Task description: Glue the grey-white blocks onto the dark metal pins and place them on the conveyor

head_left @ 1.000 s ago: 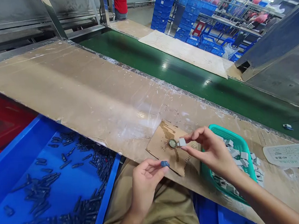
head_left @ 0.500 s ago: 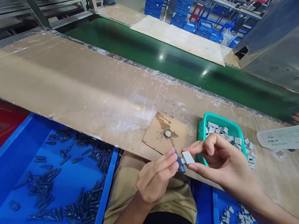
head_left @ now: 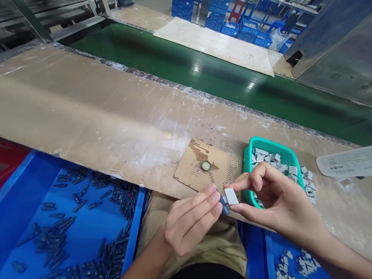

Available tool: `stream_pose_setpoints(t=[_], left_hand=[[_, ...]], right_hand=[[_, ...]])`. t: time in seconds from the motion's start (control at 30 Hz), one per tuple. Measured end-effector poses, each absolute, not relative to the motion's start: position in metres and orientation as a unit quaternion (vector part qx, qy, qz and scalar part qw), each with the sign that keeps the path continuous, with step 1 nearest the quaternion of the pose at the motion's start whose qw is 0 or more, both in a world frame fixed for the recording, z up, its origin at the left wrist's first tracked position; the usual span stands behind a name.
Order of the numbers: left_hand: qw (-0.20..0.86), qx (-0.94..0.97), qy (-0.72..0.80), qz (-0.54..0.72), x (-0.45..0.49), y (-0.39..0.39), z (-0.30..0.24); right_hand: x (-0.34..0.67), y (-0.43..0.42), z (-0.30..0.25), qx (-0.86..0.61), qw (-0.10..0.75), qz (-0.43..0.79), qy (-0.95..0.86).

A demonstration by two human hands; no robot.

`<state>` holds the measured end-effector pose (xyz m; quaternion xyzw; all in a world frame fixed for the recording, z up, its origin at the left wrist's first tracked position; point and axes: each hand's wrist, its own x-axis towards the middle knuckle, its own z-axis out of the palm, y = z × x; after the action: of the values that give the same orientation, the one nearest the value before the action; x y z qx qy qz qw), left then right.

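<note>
Between the fingers of my left hand (head_left: pixel 193 219) is a dark blue plastic part (head_left: pixel 224 206), mostly covered by the fingers. My right hand (head_left: pixel 273 197) pinches a small light-grey rectangular block (head_left: pixel 231 196) between thumb and fingertips. Block and blue part meet in front of my lap; how deeply they join is hidden. Just beyond my hands lies a square of stained cardboard (head_left: pixel 188 170) bearing a small round bottle-cap-like dish (head_left: pixel 205 166). A green plastic basket (head_left: pixel 297 159) of similar grey blocks stands behind my right hand.
At lower left, a blue bin (head_left: pixel 10 270) holds many dark blue parts. Another blue bin (head_left: pixel 270 257) with grey pieces sits at lower right. Past the worktop runs a green conveyor belt (head_left: pixel 168 64). A printed white plastic bottle or sheet (head_left: pixel 353 161) lies at right.
The grey block and dark blue part are closer together. My view has shifted slightly. Another person's hand at the far right edge has gone out of view.
</note>
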<state>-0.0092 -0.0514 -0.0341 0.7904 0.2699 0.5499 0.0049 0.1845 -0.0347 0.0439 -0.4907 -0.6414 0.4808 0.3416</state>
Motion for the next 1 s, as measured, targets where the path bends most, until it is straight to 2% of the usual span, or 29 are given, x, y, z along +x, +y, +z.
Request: stream_pose_setpoints(t=[0.07, 0.13, 0.37, 0.5, 0.6, 0.77, 1.0], left_hand=[[-0.004, 0.786, 0.247, 0.567, -0.009, -0.048, -0.036], [0.059, 0.764, 0.262, 0.587, -0.004, -0.046, -0.036], [0.387, 0.52, 0.367, 0.667, 0.019, -0.05, -0.022], [0.622, 0.302, 0.372, 0.619, 0.024, -0.052, -0.014], [0.746, 0.174, 0.337, 0.547, 0.023, -0.049, -0.01], [0.829, 0.103, 0.301, 0.46, 0.018, -0.042, -0.009], [0.854, 0.087, 0.274, 0.434, 0.017, -0.041, -0.013]], right_hand=[[0.184, -0.035, 0.045, -0.49, 0.34, 0.467, -0.653], [0.184, -0.035, 0.046, -0.483, 0.346, 0.462, -0.659], [0.182, -0.035, 0.05, -0.487, 0.369, 0.447, -0.653], [0.182, -0.036, 0.054, -0.507, 0.371, 0.463, -0.625], [0.186, -0.037, 0.057, -0.507, 0.402, 0.435, -0.626], [0.194, -0.04, 0.052, -0.457, 0.407, 0.342, -0.713], [0.189, -0.039, 0.048, -0.401, 0.364, 0.242, -0.805]])
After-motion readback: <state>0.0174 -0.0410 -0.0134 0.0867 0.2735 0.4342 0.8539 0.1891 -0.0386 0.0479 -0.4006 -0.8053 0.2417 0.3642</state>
